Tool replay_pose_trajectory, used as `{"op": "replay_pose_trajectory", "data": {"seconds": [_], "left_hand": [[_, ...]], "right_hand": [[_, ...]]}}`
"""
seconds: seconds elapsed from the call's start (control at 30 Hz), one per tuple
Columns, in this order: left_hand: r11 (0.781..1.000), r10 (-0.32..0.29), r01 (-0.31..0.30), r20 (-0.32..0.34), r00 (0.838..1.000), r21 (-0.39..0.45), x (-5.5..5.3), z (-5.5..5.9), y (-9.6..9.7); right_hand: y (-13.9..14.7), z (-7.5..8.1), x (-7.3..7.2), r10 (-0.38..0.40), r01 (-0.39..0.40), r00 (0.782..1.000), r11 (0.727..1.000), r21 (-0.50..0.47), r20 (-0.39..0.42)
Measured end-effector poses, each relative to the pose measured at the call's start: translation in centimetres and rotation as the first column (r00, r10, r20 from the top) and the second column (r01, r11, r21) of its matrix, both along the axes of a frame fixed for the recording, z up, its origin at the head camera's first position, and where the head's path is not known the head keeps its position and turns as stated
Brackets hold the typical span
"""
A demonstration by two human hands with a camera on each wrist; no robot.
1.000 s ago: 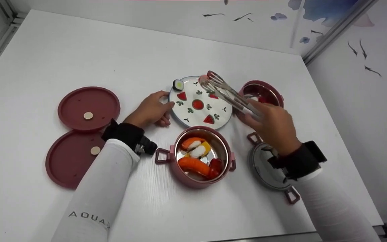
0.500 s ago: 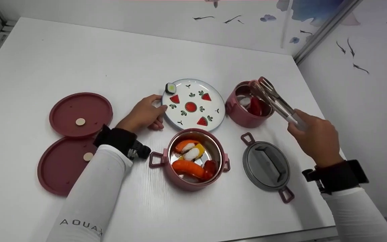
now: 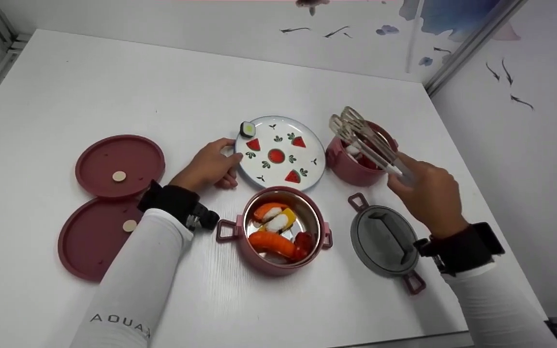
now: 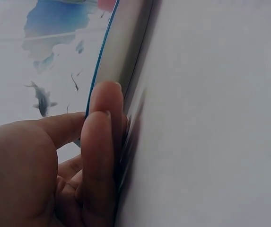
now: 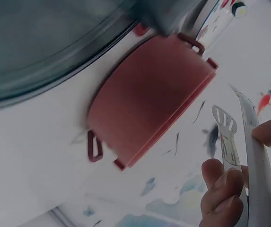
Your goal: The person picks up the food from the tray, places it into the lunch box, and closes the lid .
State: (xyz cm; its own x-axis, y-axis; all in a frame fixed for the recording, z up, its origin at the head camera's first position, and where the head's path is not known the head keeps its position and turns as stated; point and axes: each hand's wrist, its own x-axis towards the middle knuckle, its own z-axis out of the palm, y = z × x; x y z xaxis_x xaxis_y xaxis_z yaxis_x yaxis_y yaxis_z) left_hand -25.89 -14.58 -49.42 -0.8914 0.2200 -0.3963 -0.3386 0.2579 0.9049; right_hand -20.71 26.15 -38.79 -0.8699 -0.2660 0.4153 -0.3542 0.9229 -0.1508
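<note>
My left hand (image 3: 213, 166) grips the left edge of a round white plate (image 3: 283, 126) painted with watermelons; in the left wrist view its fingers (image 4: 97, 146) lie against the plate's side. On that rim sits a toy sushi roll (image 3: 247, 129). My right hand (image 3: 431, 193) holds metal tongs (image 3: 394, 166), their tips apart with nothing between them, above the left rim of the smaller red pot (image 3: 356, 171). Inside that pot show a red piece and a white piece, partly hidden by the tongs. The right wrist view shows this pot's outer wall (image 5: 149, 94) beside the tongs.
A larger red pot (image 3: 283, 269) in front of the plate holds toy sushi, an orange sausage-shaped piece and a red piece. A grey lid (image 3: 385, 244) with red handles lies at the right. Two dark red round trays (image 3: 109, 154) lie at the left.
The tongs carried a pinkish piece from the plate over to the smaller pot and now are without it, swung slightly back left. The left hand stays on the plate.
</note>
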Motion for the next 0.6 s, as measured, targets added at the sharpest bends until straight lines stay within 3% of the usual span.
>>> {"op": "replay_pose_trajectory", "data": {"seconds": [0.2,0.4,0.6], "left_hand": [[1.000,0.004,-0.004,-0.006,1.000,0.002,0.0,0.3,-0.1],[1.000,0.006,-0.006,-0.027,1.000,0.027,0.2,0.3,0.1],[0.999,0.018,-0.017,-0.030,0.999,0.028,0.4,0.2,0.2]], "right_hand": [[-5.8,-0.8,-0.9,0.120,-0.124,0.989,0.991,0.046,0.091],[-10.5,-1.2,-2.3,0.112,-0.153,0.953,0.980,0.128,0.280],[-12.7,-1.4,-3.9,0.101,-0.178,0.939,0.961,0.212,0.329]]}}
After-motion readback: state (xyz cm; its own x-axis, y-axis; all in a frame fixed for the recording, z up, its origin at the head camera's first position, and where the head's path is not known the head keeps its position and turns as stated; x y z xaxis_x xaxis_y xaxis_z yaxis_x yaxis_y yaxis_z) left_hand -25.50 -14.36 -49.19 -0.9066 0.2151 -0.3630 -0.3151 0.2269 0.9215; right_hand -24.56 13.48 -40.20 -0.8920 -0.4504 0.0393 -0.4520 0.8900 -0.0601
